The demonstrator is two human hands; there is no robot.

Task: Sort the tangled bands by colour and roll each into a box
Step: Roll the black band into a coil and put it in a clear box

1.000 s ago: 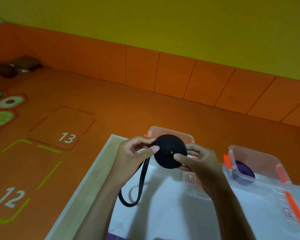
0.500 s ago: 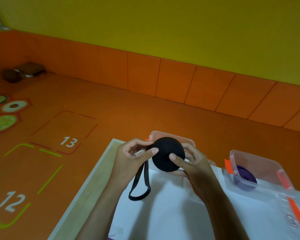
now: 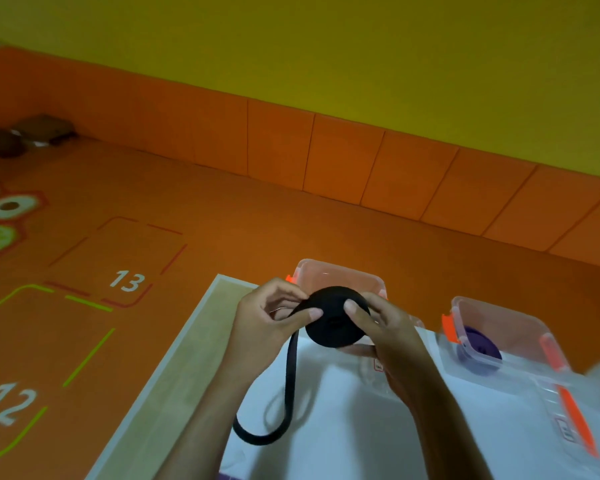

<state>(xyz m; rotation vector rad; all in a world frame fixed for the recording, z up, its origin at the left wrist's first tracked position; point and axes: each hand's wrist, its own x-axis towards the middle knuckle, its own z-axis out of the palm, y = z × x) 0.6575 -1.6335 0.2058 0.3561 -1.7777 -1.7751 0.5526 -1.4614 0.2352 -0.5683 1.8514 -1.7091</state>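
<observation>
Head view: the black band roll point(image 3: 336, 318) is held up above the counter point(image 3: 343, 427), just in front of a clear box point(image 3: 340, 275). The right hand point(image 3: 385, 329) has its grip clamped on the roll, thumb pressed on the flat face. The left hand point(image 3: 267, 323) pinches the band's strand against the roll's edge. The loose tail point(image 3: 290, 375) hangs down and loops on the white counter. To the right, a second clear box point(image 3: 499, 317) holds a purple roll point(image 3: 478, 348). An orange floor point(image 3: 222, 220) lies beyond.
</observation>
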